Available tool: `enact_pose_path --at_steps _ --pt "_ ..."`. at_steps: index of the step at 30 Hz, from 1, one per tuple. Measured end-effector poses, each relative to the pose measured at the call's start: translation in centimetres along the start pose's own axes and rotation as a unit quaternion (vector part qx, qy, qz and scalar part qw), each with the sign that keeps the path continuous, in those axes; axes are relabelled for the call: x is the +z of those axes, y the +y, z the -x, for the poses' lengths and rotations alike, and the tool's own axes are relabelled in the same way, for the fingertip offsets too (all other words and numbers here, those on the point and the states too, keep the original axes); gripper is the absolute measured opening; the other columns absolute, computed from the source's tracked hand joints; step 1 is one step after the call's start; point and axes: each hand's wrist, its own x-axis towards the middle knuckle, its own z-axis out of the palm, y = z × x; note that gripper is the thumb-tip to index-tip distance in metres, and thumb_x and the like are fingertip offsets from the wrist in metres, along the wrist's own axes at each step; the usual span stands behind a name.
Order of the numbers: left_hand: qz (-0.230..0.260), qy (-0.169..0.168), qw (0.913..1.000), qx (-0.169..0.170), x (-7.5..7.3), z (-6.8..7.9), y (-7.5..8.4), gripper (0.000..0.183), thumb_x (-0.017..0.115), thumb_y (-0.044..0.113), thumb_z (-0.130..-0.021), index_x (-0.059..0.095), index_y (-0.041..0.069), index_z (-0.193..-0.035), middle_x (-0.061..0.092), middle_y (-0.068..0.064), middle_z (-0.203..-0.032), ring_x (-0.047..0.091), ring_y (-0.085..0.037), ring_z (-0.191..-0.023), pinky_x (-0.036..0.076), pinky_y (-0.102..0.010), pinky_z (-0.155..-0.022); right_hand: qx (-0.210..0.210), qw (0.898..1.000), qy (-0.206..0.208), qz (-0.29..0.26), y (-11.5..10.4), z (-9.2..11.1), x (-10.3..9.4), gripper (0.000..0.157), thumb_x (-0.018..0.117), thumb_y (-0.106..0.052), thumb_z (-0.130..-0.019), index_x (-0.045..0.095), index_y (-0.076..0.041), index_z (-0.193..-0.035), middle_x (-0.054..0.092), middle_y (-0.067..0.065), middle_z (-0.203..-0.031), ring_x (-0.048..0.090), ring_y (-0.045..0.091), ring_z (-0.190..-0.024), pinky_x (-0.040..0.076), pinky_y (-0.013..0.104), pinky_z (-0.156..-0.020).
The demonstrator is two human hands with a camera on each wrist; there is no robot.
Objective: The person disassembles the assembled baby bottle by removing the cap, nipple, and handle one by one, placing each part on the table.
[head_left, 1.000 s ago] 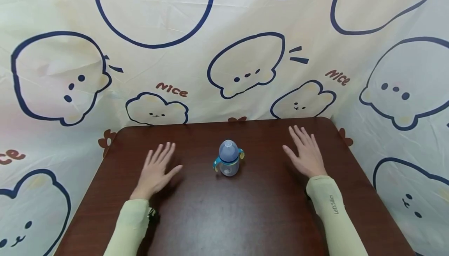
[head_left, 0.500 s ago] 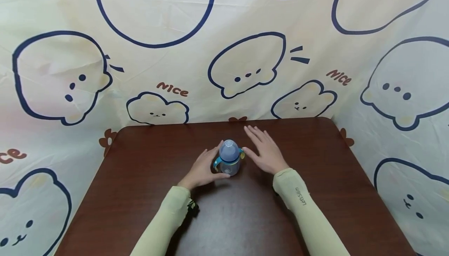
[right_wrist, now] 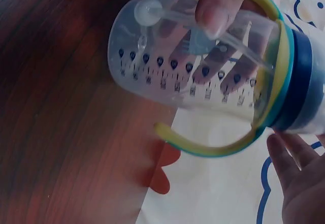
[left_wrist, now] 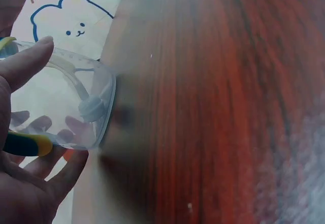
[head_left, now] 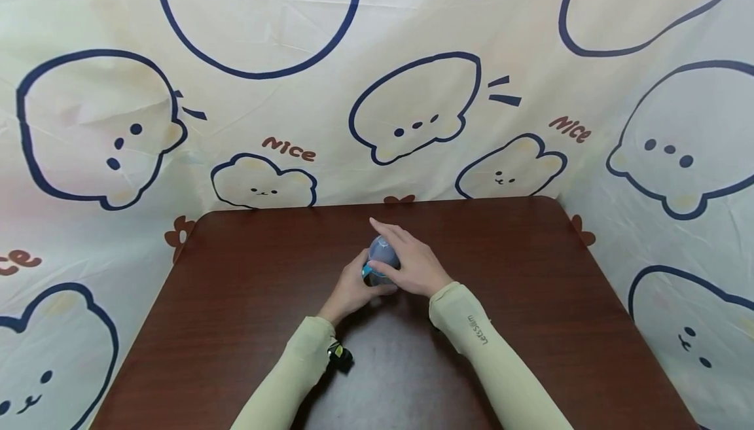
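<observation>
A clear baby bottle (right_wrist: 193, 76) with a blue domed cap (head_left: 383, 250) and yellow-and-teal handles (right_wrist: 213, 148) is between both hands at the table's middle. My left hand (head_left: 349, 292) grips its clear body, thumb on the near side and fingers behind it. In the left wrist view, the thumb (left_wrist: 30, 64) lies across the bottle, with a straw and weighted end visible inside. Over the cap reaches my right hand (head_left: 415, 265), its fingers fairly straight and its thumb in front of the bottle. Whether it touches the cap is hard to tell.
The dark brown wooden table (head_left: 247, 253) meets a pale cloth backdrop (head_left: 330, 109) printed with cartoon faces at the back and sides. A small black device (head_left: 340, 357) is strapped at the left wrist.
Both hands have come in from the table's sides to the bottle. My left hand has taken hold of its body, and the right has moved left over the cap.
</observation>
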Motion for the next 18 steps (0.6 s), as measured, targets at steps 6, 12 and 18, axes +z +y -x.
enact_pose_path --at_steps 6,12,18 --pt "-0.028 0.002 0.9996 0.009 -0.06 -0.18 -0.04 0.082 0.088 0.042 -0.082 0.048 0.018 -0.149 0.063 -0.005 -0.138 0.063 -0.024 -0.125 0.051 -0.05 -0.103 0.008 1.0 0.01 0.006 -0.37 -0.24 0.57 0.063 0.072 -0.044 -0.096 0.044 -0.035 -0.152 0.055 -0.004 -0.135 0.064 0.017 -0.098 0.055 0.038 -0.083" --pt "-0.034 -0.005 0.9994 0.001 -0.17 -0.01 -0.27 0.082 0.087 0.043 -0.081 0.047 0.021 -0.15 0.061 -0.002 -0.141 0.061 -0.022 -0.127 0.051 -0.048 -0.105 0.016 1.0 0.014 -0.005 -0.42 -0.06 0.91 0.056 0.074 -0.04 -0.095 0.05 -0.028 -0.144 0.055 -0.002 -0.132 0.063 0.018 -0.094 0.055 0.037 -0.081" --pt "-0.035 -0.009 0.9994 0.004 -0.26 0.01 -0.19 0.08 0.089 0.041 -0.081 0.048 0.022 -0.148 0.061 0.0 -0.14 0.061 -0.021 -0.126 0.051 -0.048 -0.105 0.009 1.0 0.021 -0.012 -0.31 0.09 1.06 0.056 0.075 -0.039 -0.095 0.05 -0.025 -0.144 0.055 -0.001 -0.13 0.063 0.018 -0.093 0.055 0.036 -0.079"
